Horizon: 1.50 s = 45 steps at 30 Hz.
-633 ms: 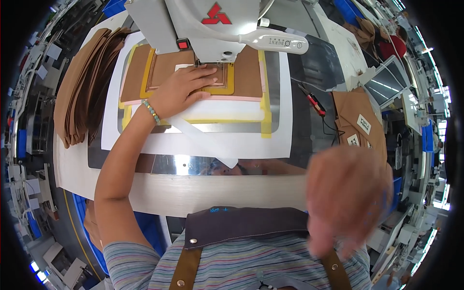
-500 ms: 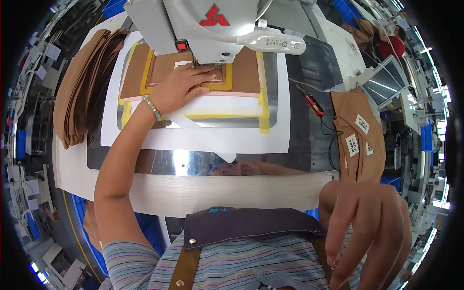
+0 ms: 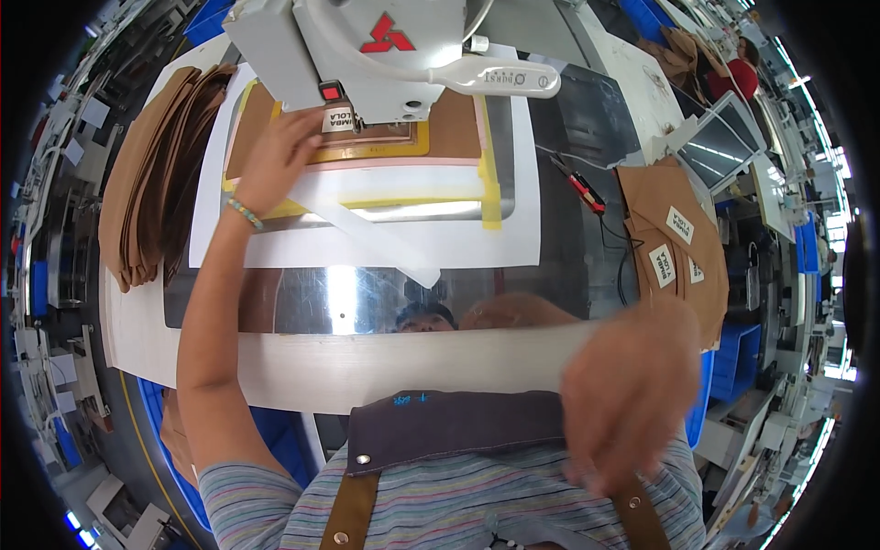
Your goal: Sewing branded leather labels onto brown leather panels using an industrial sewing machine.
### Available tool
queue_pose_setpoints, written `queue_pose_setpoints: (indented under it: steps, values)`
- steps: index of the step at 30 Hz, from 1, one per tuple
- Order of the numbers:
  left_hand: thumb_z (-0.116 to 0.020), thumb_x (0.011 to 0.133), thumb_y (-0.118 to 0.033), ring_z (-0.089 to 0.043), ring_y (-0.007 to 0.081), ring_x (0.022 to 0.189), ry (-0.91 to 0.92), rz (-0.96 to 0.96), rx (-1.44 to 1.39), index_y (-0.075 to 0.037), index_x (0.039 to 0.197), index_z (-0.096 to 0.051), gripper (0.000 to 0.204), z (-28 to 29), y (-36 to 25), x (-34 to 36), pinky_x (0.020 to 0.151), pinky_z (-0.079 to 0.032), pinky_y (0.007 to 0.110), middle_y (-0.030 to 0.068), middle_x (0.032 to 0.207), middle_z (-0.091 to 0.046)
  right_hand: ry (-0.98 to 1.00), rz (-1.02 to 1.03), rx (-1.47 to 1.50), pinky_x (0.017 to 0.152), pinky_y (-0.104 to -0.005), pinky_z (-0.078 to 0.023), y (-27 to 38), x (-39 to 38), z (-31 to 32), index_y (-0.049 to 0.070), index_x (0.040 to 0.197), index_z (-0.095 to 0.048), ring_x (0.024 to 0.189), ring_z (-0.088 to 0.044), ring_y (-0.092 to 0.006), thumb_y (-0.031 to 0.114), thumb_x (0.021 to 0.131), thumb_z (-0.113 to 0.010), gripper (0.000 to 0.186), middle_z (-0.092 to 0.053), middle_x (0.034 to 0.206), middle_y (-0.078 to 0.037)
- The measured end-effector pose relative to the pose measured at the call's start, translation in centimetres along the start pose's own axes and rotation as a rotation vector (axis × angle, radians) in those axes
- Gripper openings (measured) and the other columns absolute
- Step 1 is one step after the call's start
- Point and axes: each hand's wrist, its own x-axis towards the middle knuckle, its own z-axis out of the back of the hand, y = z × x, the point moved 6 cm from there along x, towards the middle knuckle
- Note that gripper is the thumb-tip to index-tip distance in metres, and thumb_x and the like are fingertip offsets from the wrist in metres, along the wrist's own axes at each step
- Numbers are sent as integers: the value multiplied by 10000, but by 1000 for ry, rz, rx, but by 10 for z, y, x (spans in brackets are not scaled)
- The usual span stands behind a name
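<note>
Your left hand (image 3: 278, 160), fingers slightly spread, is over the brown panel (image 3: 455, 121). Your right hand (image 3: 631, 390) is blurred; I cannot tell its fingers' state.

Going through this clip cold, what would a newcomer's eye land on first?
The bulky white machine head at top centre, with its red emblem. Then the thick stack of brown pieces on the left. The left hand is over the left part of a brown panel; the right hand is a blur at lower right.

Left arm (image 3: 209, 321) forward, left grip (image 3: 278, 160) palm-down, fingers (image 3: 298, 128) slightly apart; right grip (image 3: 632, 390) blurry, in front of the torso (image 3: 445, 481).
</note>
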Motion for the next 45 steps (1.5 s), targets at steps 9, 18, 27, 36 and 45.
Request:
queue_pose_setpoints:
  steps: [9, 18, 27, 36, 45]
  values:
    - [-602, 1084, -257, -516, 357, 1456, -31, 181, 324, -31, 1498, -603, 472, 35, 94, -25, 1230, -417, 424, 160, 1576, -567, -34, -625, -1388, 1289, -544, -302, -171, -37, 16, 117, 1521, -579, 1564, -416, -257, 266, 1031, -679, 522, -537, 1631, -33]
    - [-575, 1097, -268, -463, 358, 1495, 16, 127, 397, -83, 1554, -576, 492, 33, 104, -38, 1257, -391, 448, 106, 1637, -519, -280, -709, -1457, 1163, -480, -446, -102, -77, 89, 70, 1293, -721, 1395, -574, -287, 125, 996, -675, 305, -708, 1379, -100]
    - [-703, 1022, -308, -433, 383, 1495, -35, 151, 185, -126, 1573, -564, 597, 13, 92, -21, 1266, -355, 451, 105, 1641, -511, -404, -685, -1449, 1083, -439, -468, -166, -39, 104, 14, 1326, -693, 1258, -595, -322, 186, 969, -742, 399, -671, 1327, -132]
    - [-802, 930, -390, -496, 392, 1363, -35, 268, 210, -80, 1479, -611, 659, -21, 58, 16, 1117, -453, 498, 167, 1405, -626, -334, -833, -1322, 982, -431, -488, -150, -61, 123, 59, 1033, -690, 1091, -612, -292, 194, 956, -745, 165, -660, 1056, -85]
    - [-800, 904, -307, -508, 401, 1340, -315, 134, 291, -49, 1308, -676, 496, -84, -14, 41, 974, -435, 550, 167, 1381, -602, -563, -752, -1313, 956, -428, -497, -123, -103, 121, 43, 973, -680, 1089, -619, -313, 213, 957, -732, 179, -667, 1068, -103]
